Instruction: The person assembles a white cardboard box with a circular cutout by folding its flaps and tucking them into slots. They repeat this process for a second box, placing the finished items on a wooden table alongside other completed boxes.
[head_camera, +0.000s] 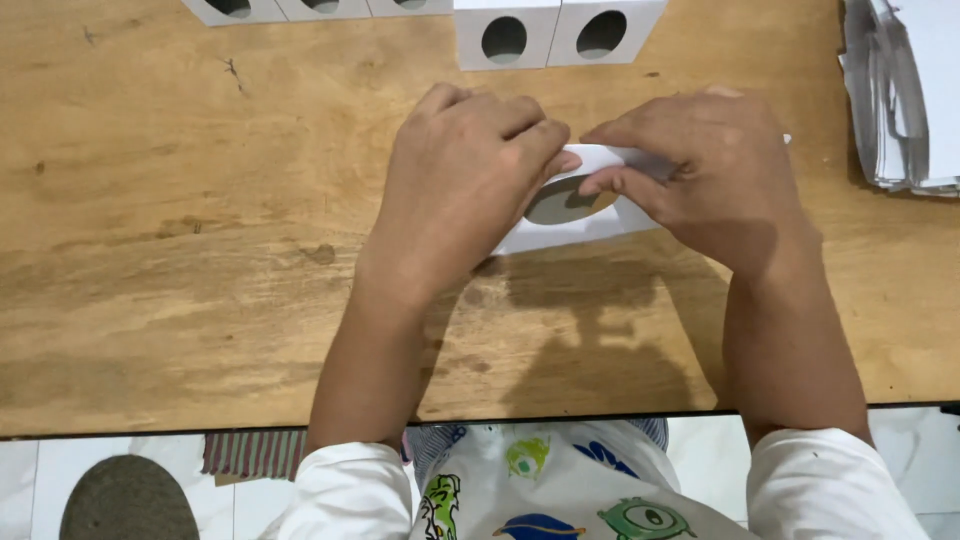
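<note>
Both hands sit mid-table on the wooden table (200, 250), working one white cardboard piece (570, 225) w/ a round hole in it. Left hand (465, 180) is curled over the piece's left part, fingers bent down, fingertips meeting the card near the hole; thumb hidden. Right hand (700, 175) is also curled, fingers (625, 183) pinching the upper edge of the card, which folds up off the table there. Hole shows between the two hands, grey-brown inside. Lower flap of the card lies flat on the wood, just below the hands.

At the far edge, a row of folded white boxes (555, 30), each w/ a round hole, approx side by side, well apart from the hands. Top right: stack of flat white sheets (905, 90), near the right hand but not touching. White sleeves at bottom.
</note>
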